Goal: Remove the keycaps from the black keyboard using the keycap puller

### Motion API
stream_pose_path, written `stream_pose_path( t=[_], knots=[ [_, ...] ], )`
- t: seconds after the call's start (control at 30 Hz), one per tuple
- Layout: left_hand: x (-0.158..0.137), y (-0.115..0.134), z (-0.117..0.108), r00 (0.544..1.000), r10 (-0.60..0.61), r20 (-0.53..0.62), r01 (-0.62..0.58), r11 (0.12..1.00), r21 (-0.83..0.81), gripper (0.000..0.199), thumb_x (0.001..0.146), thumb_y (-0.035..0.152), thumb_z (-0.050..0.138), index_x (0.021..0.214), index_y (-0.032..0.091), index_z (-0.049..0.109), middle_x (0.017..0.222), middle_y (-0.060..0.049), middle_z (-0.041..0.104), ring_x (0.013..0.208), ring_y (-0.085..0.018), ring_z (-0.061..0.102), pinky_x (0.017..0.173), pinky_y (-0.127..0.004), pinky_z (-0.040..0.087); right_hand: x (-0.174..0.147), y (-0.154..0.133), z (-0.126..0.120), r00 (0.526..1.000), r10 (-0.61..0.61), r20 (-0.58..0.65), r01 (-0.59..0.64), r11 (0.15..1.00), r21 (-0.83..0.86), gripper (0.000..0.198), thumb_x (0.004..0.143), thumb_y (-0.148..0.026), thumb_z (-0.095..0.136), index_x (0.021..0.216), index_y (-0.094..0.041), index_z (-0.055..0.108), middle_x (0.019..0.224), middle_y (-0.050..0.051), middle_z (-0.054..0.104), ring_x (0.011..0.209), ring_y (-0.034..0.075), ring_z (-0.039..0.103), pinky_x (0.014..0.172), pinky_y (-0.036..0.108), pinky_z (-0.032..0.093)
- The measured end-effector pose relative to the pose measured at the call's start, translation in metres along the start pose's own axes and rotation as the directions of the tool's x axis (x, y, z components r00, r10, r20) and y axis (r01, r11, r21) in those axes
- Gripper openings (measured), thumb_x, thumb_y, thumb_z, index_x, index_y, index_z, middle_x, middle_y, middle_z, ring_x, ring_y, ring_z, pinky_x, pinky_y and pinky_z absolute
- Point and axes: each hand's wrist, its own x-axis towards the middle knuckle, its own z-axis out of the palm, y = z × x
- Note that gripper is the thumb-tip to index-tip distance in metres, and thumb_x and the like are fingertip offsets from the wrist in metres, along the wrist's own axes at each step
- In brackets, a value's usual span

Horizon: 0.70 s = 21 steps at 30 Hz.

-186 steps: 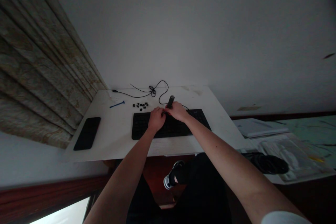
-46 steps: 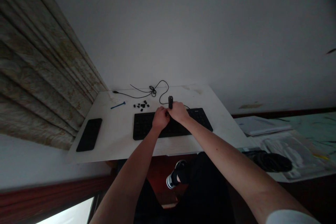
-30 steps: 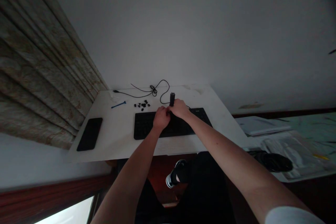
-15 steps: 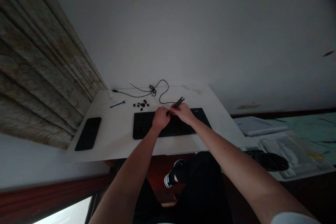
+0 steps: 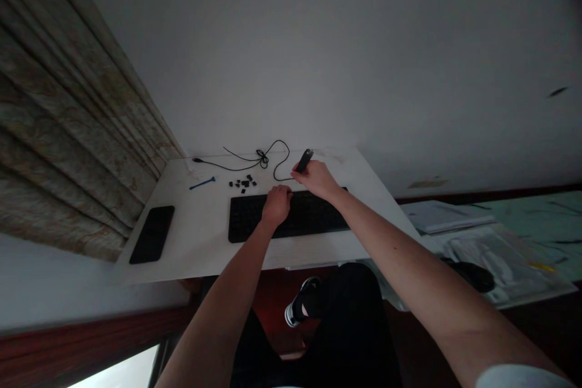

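Note:
A black keyboard [image 5: 309,213] lies on the white desk. My left hand [image 5: 276,205] rests over its upper middle with the fingers closed together. A small dark bit shows at those fingertips, too small to name. My right hand [image 5: 318,177] is raised just above the keyboard's back edge. Its fingers are closed round a dark, slim handheld tool [image 5: 304,161], whose top end points up and away; its lower end is hidden by the fingers. Several loose black keycaps [image 5: 245,183] lie behind the keyboard, to the left of my left hand.
A black cable [image 5: 262,159] is bundled along the desk's back. A blue pry stick [image 5: 202,183] and a black phone [image 5: 152,234] lie to the left. Papers [image 5: 448,217] and a clear plastic bag [image 5: 488,254] sit on a low surface at the right. A curtain hangs at left.
My right hand has lifted with the tool, up and away from my left hand. The left hand stays on the keyboard. The view has shifted slightly.

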Motion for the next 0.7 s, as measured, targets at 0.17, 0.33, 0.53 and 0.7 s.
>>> stream_pose_path(
  t=[0.17, 0.33, 0.53, 0.7],
  knots=[
    [0.0, -0.005, 0.003, 0.998, 0.001, -0.062, -0.007, 0.995, -0.104, 0.027, 0.104, 0.021, 0.04, 0.114, 0.015, 0.064, 0.11, -0.011, 0.068, 0.108, -0.022, 0.06, 0.1, -0.038, 0.046, -0.011, 0.063, -0.021, 0.958, 0.209, -0.198, -0.176, 0.969, 0.171, 0.021, 0.082, -0.033, 0.069, 0.089, -0.013, 0.073, 0.073, 0.006, 0.073, 0.069, 0.019, 0.071, 0.066, 0.027, 0.055],
    [0.001, -0.005, 0.003, 0.998, -0.014, -0.063, 0.006, 0.992, -0.128, 0.026, 0.104, 0.022, 0.04, 0.112, 0.016, 0.064, 0.109, -0.01, 0.068, 0.108, -0.022, 0.06, 0.1, -0.037, 0.046, -0.048, 0.156, -0.027, 0.693, 0.577, -0.432, -0.231, 0.745, 0.625, 0.031, 0.071, -0.041, 0.076, 0.081, -0.013, 0.069, 0.07, 0.009, 0.072, 0.058, 0.019, 0.068, 0.051, 0.027, 0.055],
    [0.001, -0.006, 0.003, 0.998, -0.009, -0.059, 0.003, 0.994, -0.108, 0.027, 0.103, 0.018, 0.038, 0.104, 0.018, 0.065, 0.103, -0.009, 0.067, 0.103, -0.021, 0.06, 0.098, -0.038, 0.047, -0.075, 0.196, -0.019, 0.583, 0.661, -0.473, -0.25, 0.7, 0.669, 0.03, 0.066, -0.042, 0.074, 0.07, -0.014, 0.067, 0.06, 0.007, 0.068, 0.055, 0.019, 0.065, 0.051, 0.029, 0.051],
    [0.0, -0.006, 0.001, 0.994, -0.048, -0.096, 0.028, 0.979, -0.201, 0.027, 0.102, 0.019, 0.037, 0.098, 0.019, 0.063, 0.102, -0.009, 0.068, 0.102, -0.02, 0.061, 0.097, -0.036, 0.047, -0.078, 0.196, -0.014, 0.65, 0.566, -0.507, -0.353, 0.816, 0.458, 0.038, 0.071, -0.049, 0.07, 0.075, -0.011, 0.071, 0.064, 0.01, 0.071, 0.064, 0.025, 0.07, 0.06, 0.032, 0.054]
  ],
)
